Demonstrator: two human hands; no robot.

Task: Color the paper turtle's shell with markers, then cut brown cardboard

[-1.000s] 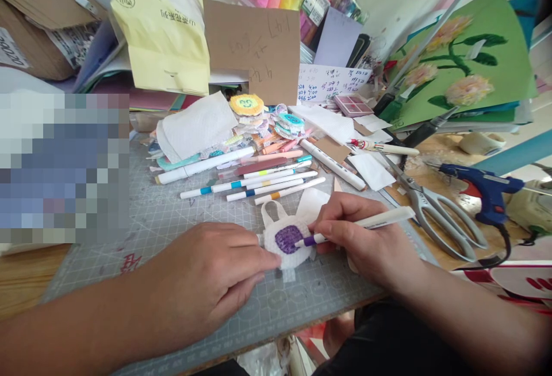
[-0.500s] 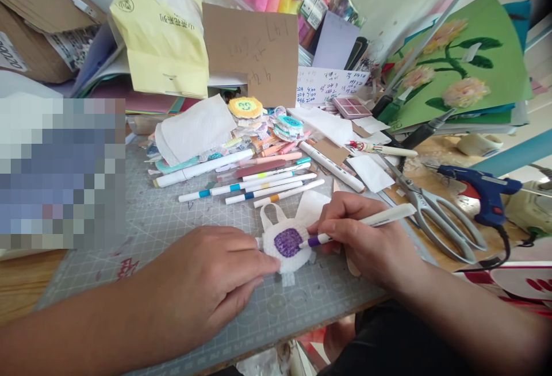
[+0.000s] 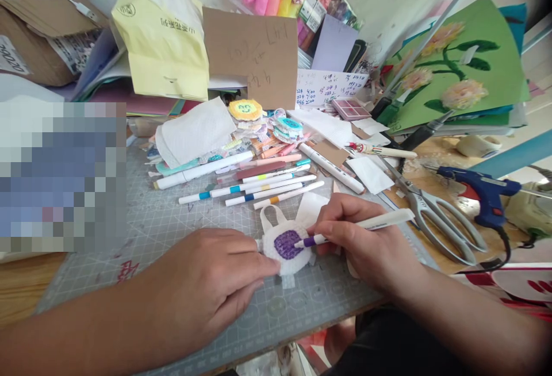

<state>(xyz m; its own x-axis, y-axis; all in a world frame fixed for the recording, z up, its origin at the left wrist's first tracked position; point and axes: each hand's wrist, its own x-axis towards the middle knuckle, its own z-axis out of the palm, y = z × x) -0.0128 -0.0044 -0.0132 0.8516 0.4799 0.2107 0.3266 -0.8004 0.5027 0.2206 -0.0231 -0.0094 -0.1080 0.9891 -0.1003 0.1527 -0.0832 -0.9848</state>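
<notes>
On a gridded cutting mat (image 3: pixel 276 330), a small white padded piece (image 3: pixel 290 265) with a looped strip at its upper edge lies between the two hands. The left hand (image 3: pixel 228 267) rests half-curled, its forefinger against the piece's lower left edge, probably to steady it; whether the fingers also pinch the edge cannot be told. The right hand (image 3: pixel 366 244) is closed in a writing grip around a white marker (image 3: pixel 383 219), held low near its purple band, likely for finer control, with the tip at the purple patch (image 3: pixel 285 245). The other pens (image 3: pixel 271 186) lie just beyond the piece, seemingly within easy reach. Scissors (image 3: pixel 435 215) and a blue glue gun (image 3: pixel 478 192) lie off to the right, apart from the piece.
</notes>
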